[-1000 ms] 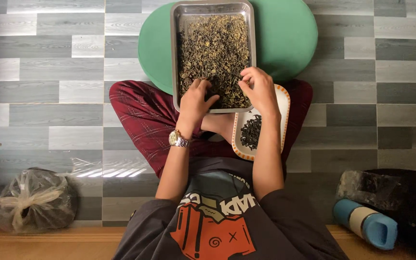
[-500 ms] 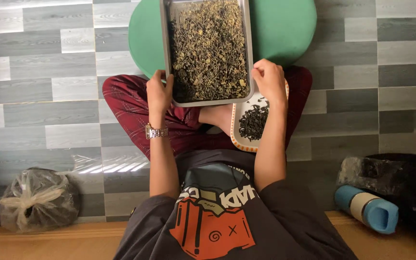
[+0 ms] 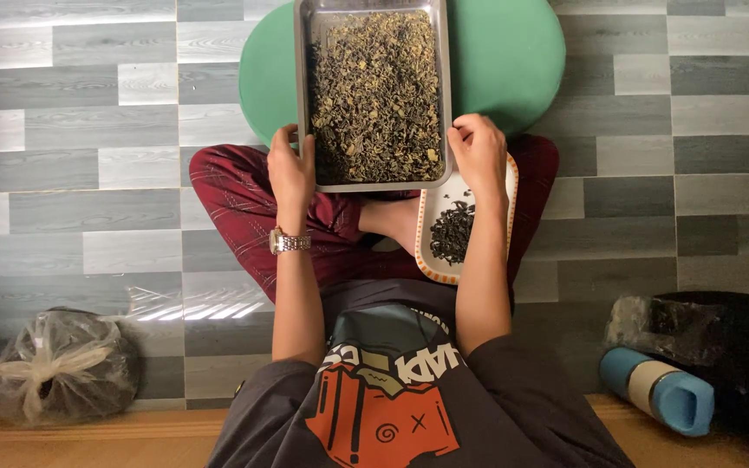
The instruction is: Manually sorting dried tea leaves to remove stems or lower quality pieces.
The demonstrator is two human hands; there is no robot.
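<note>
Floor [image 3: 71,173]: grey wood-look planks, light and dark mix, fills most of the view. Person sits cross-legged on it, dk red checked trousers [image 3: 227,195], dk t-shirt w/ orange print at bottom centre.

Green round cushion [image 3: 504,61] on floor ahead of the knees, top centre.

Metal tray [image 3: 373,185], rectangular, lies partly over the cushion w/ near edge over the lap. Filled w/ dried tea leaves [image 3: 374,95], olive-brown, spread across nearly the whole tray.

Black bag [image 3: 721,338] at lower right on floor; blue bottle [image 3: 661,392] lying on its side just in front of it. Clear plastic bag [image 3: 62,364], knotted on top, lower left.

Oval plate [image 3: 444,260], white w/ orange rim, on the lap just below tray's near-right corner, partly under the rt forearm. Small dark pile of leaves [image 3: 452,232] on it.

Left hand [image 3: 291,173]: closed round tray's near-left corner, thumb up on the rim, fingers under. Wristwatch [image 3: 289,243] w/ metal band on that wrist.

Right hand [image 3: 478,154]: gripping tray's right edge near the corner, fingers curled over the rim, sits above the plate's top end.
</note>
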